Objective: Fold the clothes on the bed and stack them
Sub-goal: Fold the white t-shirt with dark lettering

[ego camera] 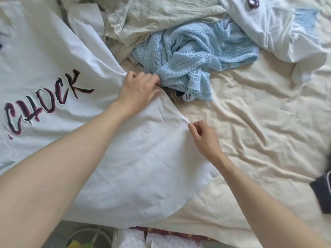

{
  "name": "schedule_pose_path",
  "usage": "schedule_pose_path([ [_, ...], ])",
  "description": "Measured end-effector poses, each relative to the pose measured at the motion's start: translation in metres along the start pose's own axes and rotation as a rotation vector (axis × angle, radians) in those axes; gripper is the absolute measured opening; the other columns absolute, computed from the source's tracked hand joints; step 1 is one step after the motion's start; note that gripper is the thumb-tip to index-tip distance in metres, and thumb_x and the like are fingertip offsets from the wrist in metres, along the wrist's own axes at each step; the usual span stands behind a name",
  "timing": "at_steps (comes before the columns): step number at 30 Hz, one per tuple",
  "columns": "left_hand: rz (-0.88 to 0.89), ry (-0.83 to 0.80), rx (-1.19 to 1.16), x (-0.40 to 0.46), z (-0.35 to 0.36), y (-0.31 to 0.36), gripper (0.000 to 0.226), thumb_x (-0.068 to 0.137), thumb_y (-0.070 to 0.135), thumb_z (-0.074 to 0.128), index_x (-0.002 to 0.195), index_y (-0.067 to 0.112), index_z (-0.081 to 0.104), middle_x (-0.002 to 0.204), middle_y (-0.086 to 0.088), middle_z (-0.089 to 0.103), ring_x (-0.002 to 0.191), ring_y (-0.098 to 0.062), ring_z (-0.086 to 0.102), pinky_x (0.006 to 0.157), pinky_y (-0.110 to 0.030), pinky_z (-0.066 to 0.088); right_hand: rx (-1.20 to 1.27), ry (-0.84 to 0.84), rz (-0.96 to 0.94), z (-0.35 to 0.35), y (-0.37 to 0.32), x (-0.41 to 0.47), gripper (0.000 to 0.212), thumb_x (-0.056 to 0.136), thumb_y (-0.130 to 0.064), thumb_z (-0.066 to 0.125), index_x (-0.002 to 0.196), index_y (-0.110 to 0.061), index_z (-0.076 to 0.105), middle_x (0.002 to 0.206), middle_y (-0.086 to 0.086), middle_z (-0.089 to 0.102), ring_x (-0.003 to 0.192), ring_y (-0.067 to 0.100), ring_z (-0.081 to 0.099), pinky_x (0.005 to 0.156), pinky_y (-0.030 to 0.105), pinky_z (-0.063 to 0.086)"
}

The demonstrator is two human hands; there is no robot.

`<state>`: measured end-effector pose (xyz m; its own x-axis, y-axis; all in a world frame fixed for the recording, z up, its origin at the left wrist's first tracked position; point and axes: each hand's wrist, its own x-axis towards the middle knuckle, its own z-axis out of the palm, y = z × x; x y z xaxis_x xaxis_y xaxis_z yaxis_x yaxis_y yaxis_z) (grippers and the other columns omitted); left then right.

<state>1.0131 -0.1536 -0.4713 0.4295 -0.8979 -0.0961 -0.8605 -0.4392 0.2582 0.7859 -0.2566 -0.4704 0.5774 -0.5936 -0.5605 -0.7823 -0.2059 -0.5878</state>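
Observation:
A large white T-shirt (53, 56) with dark red lettering lies spread across the left half of the bed. My left hand (138, 88) grips its fabric near the middle, right beside a crumpled light blue knit top (193, 56). My right hand (204, 138) pinches the shirt's edge lower down, between thumb and fingertips. The cloth is drawn taut into a ridge between the two hands.
Behind the blue knit lies a pale green crinkled garment (152, 18). Another white printed shirt (274, 24) sits at the back right. The cream bedsheet (259, 113) is wrinkled on the right. A dark cloth (322, 190) shows at the right edge. A wire basket (89, 237) stands below the bed.

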Motion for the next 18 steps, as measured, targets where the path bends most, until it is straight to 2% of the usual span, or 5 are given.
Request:
schedule_pose_path([
  [3, 0.041, 0.031, 0.038, -0.009, -0.003, -0.01, 0.027, 0.087, 0.029, 0.062, 0.098, 0.004, 0.063, 0.091, -0.015, 0.063, 0.091, -0.032, 0.057, 0.089, -0.044, 0.026, -0.132, -0.045, 0.015, -0.006, 0.023, -0.017, 0.034, 0.093, -0.037, 0.053, 0.064, -0.021, 0.044, 0.054, -0.007, 0.041, 0.053, 0.011, 0.041, 0.051, 0.024, 0.029],
  [8, 0.078, 0.116, 0.011, -0.004, -0.008, -0.002, 0.01, 0.081, 0.017, 0.067, 0.084, 0.008, 0.068, 0.083, -0.011, 0.064, 0.085, -0.032, 0.06, 0.085, -0.049, 0.036, -0.454, 0.079, 0.115, -0.012, 0.034, -0.03, 0.045, 0.091, -0.047, 0.052, 0.068, -0.008, 0.048, 0.054, 0.002, 0.043, 0.064, 0.032, 0.049, 0.057, 0.036, 0.026],
  [12, 0.003, 0.156, -0.03, -0.011, -0.006, 0.008, 0.023, 0.081, 0.018, 0.067, 0.103, 0.011, 0.065, 0.101, -0.011, 0.062, 0.101, -0.031, 0.056, 0.087, -0.046, 0.034, -0.326, 0.118, 0.1, -0.006, 0.017, -0.023, 0.023, 0.091, -0.036, 0.055, 0.083, -0.014, 0.054, 0.072, -0.003, 0.053, 0.073, 0.023, 0.052, 0.062, 0.033, 0.033],
  [16, -0.178, 0.28, -0.026, -0.05, -0.012, -0.014, 0.037, 0.088, 0.016, 0.054, 0.123, 0.008, 0.054, 0.126, -0.015, 0.054, 0.122, -0.032, 0.044, 0.097, -0.048, 0.034, -0.181, 0.213, -0.124, -0.004, -0.022, -0.013, 0.014, 0.091, -0.016, 0.059, 0.103, -0.008, 0.06, 0.089, 0.002, 0.057, 0.083, 0.022, 0.056, 0.073, 0.037, 0.045],
  [18, -0.321, 0.207, -0.046, -0.076, -0.014, -0.036, 0.048, 0.09, 0.013, 0.055, 0.136, 0.007, 0.044, 0.139, -0.018, 0.044, 0.132, -0.036, 0.035, 0.104, -0.052, 0.029, -0.117, 0.197, -0.231, 0.002, -0.055, -0.003, 0.01, 0.092, -0.007, 0.055, 0.1, -0.005, 0.061, 0.087, 0.001, 0.056, 0.08, 0.021, 0.055, 0.073, 0.034, 0.045],
])
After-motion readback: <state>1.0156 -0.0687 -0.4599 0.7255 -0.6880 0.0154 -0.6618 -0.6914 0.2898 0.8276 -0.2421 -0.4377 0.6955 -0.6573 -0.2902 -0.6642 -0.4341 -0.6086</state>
